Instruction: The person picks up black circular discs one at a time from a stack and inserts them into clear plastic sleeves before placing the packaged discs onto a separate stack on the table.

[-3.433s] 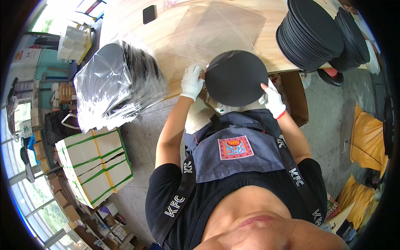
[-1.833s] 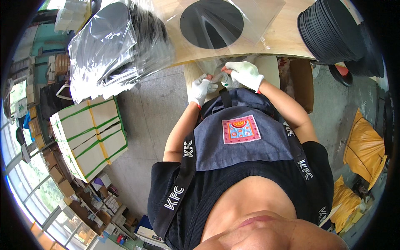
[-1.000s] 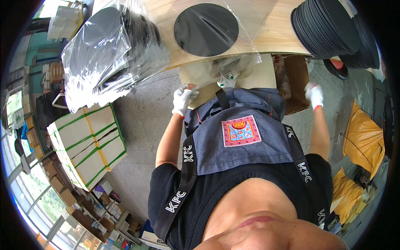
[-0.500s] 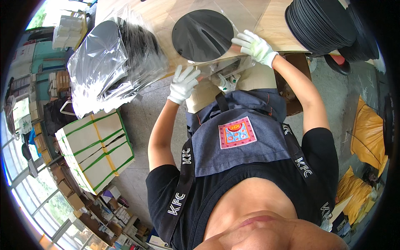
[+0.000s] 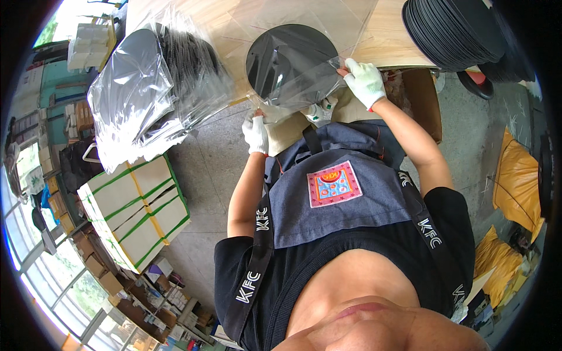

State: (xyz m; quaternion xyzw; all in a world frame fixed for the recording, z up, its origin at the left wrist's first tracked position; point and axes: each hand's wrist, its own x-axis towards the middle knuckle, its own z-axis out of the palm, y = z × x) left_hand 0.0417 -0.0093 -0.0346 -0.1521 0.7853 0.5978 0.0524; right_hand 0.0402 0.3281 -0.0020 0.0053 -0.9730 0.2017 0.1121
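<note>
A round black disc (image 5: 275, 52) lies at the table's near edge, with a clear plastic bag (image 5: 310, 88) spread over at least its near part. I cannot tell whether the disc is fully inside. My left hand (image 5: 256, 134), in a white glove with bare fingertips showing, pinches the bag's near left corner just off the table edge. At the near right corner, my right hand (image 5: 364, 85), gloved the same way, has thumb and fingers closed on the film. Between my hands, the near end of the bag is pulled up and crinkled.
To the left on the wooden table (image 5: 234, 17) stands a pile of bagged black discs (image 5: 134, 76). A tall stack of bare black discs (image 5: 451, 35) is at the right. A strapped white box (image 5: 137, 213) sits on the floor at left; a brown carton (image 5: 424, 105) is under the table.
Both hands have gone from spread fingers to pinching the bag's near corners. My left hand came nearer to me. The disc and bag shifted slightly right and toward me.
</note>
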